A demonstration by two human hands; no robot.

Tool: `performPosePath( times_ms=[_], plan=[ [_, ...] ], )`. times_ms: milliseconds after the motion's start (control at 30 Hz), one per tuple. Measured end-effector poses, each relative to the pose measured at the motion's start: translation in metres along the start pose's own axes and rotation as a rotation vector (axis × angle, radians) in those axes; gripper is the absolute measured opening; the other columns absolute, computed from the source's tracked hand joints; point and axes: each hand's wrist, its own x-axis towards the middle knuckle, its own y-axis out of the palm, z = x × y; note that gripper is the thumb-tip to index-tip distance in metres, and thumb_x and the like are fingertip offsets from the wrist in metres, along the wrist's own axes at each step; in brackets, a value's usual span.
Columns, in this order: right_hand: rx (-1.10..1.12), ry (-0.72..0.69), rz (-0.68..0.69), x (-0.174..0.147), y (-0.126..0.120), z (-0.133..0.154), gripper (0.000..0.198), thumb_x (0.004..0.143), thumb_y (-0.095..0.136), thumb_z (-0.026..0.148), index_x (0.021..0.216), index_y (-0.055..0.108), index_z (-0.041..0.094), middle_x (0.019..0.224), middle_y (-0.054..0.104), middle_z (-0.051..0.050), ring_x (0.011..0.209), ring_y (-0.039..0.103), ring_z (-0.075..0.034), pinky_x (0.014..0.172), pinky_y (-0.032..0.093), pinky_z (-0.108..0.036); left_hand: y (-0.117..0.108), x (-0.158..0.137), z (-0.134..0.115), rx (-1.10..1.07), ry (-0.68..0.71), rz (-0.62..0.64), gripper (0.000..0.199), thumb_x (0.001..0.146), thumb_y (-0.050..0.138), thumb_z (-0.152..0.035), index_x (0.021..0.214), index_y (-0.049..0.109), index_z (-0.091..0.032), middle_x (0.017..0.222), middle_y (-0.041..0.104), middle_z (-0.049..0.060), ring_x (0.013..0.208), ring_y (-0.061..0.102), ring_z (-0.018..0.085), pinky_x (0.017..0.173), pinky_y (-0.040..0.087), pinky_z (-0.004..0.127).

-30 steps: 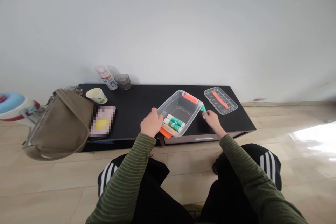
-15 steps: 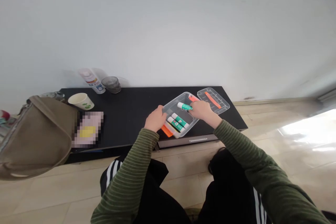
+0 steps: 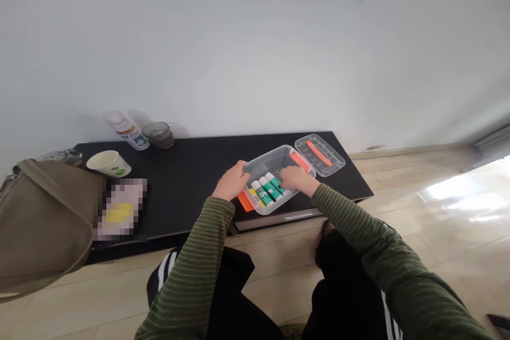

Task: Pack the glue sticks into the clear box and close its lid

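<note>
A clear plastic box (image 3: 281, 155) with orange latches stands uncovered on the black cabinet. Inside, side by side, lie green-and-white glue sticks: one (image 3: 262, 193), another (image 3: 271, 189), and a third (image 3: 274, 180) under my right fingers. A yellow item (image 3: 256, 197) lies along the box's near-left side. My left hand (image 3: 231, 180) grips the left rim, thumb over the edge. My right hand (image 3: 295, 177) reaches into the box, fingers closed at the third stick's right end, partly hiding it.
The clear lid (image 3: 325, 155) with an orange handle lies right of the box. Leftward on the black cabinet (image 3: 187, 186) are a paper cup (image 3: 108, 163), a dark glass (image 3: 159, 135), a spray can (image 3: 127, 130), a blurred-out packet (image 3: 121, 210) and a brown bag (image 3: 51, 218).
My right hand has lowered the third glue stick from above the box down beside the other two. My left hand stays on the rim. The view has shifted slightly.
</note>
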Motion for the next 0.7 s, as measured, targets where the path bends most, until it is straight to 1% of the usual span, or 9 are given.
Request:
performPosePath(
  times_ms=[67, 167, 233, 300, 367, 433, 533, 633, 700],
  plan=[
    [0.012, -0.020, -0.070, -0.004, -0.001, -0.001, 0.038, 0.095, 0.061, 0.039, 0.126, 0.059, 0.016, 0.125, 0.061, -0.010, 0.106, 0.063, -0.022, 0.090, 0.055, -0.043, -0.001, 0.002, 0.000, -0.009, -0.033, -0.017, 0.045, 0.084, 0.046, -0.027, 0.127, 0.056, -0.019, 0.104, 0.070, 0.011, 0.099, 0.066, 0.028, 0.084, 0.046, 0.035],
    [0.033, -0.048, -0.191, -0.013, -0.007, -0.011, 0.029, 0.098, 0.056, 0.036, 0.117, 0.065, 0.016, 0.117, 0.066, -0.010, 0.104, 0.063, -0.023, 0.090, 0.051, -0.037, -0.003, 0.005, 0.002, -0.028, -0.125, -0.096, 0.044, 0.081, 0.052, -0.030, 0.123, 0.059, -0.019, 0.102, 0.070, 0.011, 0.096, 0.066, 0.028, 0.081, 0.046, 0.035],
    [0.080, -0.081, -0.375, -0.019, -0.013, -0.027, 0.027, 0.100, 0.048, 0.031, 0.112, 0.067, 0.018, 0.111, 0.068, -0.010, 0.102, 0.063, -0.022, 0.087, 0.048, -0.032, -0.003, 0.007, 0.002, -0.043, -0.179, -0.175, 0.039, 0.079, 0.055, -0.032, 0.115, 0.062, -0.020, 0.100, 0.070, 0.010, 0.094, 0.066, 0.027, 0.079, 0.046, 0.035],
    [0.164, -0.096, -0.627, -0.025, -0.014, -0.053, 0.027, 0.099, 0.043, 0.027, 0.111, 0.066, 0.019, 0.105, 0.069, -0.010, 0.097, 0.063, -0.020, 0.083, 0.047, -0.030, -0.004, 0.009, 0.002, -0.056, -0.205, -0.237, 0.033, 0.077, 0.057, -0.033, 0.108, 0.064, -0.021, 0.099, 0.070, 0.009, 0.093, 0.065, 0.027, 0.079, 0.046, 0.035],
    [0.242, -0.036, -0.770, -0.028, -0.010, -0.086, 0.026, 0.096, 0.045, 0.027, 0.110, 0.065, 0.019, 0.101, 0.069, -0.009, 0.090, 0.063, -0.019, 0.078, 0.046, -0.030, -0.003, 0.011, 0.002, -0.075, -0.214, -0.274, 0.029, 0.076, 0.058, -0.033, 0.102, 0.064, -0.021, 0.097, 0.070, 0.008, 0.093, 0.065, 0.026, 0.080, 0.046, 0.034],
    [0.253, 0.089, -0.680, -0.029, 0.000, -0.119, 0.023, 0.094, 0.048, 0.027, 0.109, 0.064, 0.019, 0.102, 0.068, -0.008, 0.090, 0.062, -0.020, 0.076, 0.046, -0.030, -0.003, 0.013, 0.003, -0.105, -0.213, -0.293, 0.026, 0.075, 0.058, -0.033, 0.097, 0.064, -0.021, 0.095, 0.070, 0.007, 0.091, 0.064, 0.024, 0.080, 0.046, 0.033],
    [0.160, 0.236, -0.354, -0.025, 0.020, -0.158, 0.020, 0.088, 0.060, 0.027, 0.104, 0.066, 0.018, 0.111, 0.066, -0.010, 0.106, 0.058, -0.023, 0.081, 0.045, -0.031, -0.003, 0.016, 0.006, -0.157, -0.207, -0.311, 0.022, 0.074, 0.059, -0.036, 0.090, 0.064, -0.021, 0.089, 0.069, 0.005, 0.085, 0.063, 0.021, 0.076, 0.045, 0.031],
    [0.041, 0.281, -0.106, -0.021, 0.033, -0.176, 0.023, 0.082, 0.068, 0.023, 0.104, 0.069, 0.018, 0.120, 0.062, -0.012, 0.118, 0.052, -0.028, 0.086, 0.045, -0.033, -0.002, 0.019, 0.009, -0.181, -0.199, -0.325, 0.026, 0.075, 0.061, -0.046, 0.080, 0.063, -0.021, 0.082, 0.067, 0.003, 0.077, 0.060, 0.020, 0.070, 0.042, 0.029],
    [-0.011, 0.279, -0.062, -0.020, 0.036, -0.180, 0.019, 0.083, 0.065, 0.019, 0.101, 0.071, 0.020, 0.123, 0.061, -0.012, 0.120, 0.050, -0.028, 0.086, 0.044, -0.033, -0.002, 0.020, 0.011, -0.186, -0.196, -0.339, 0.033, 0.077, 0.058, -0.054, 0.075, 0.062, -0.021, 0.077, 0.065, 0.003, 0.073, 0.058, 0.019, 0.066, 0.040, 0.029]
  ],
)
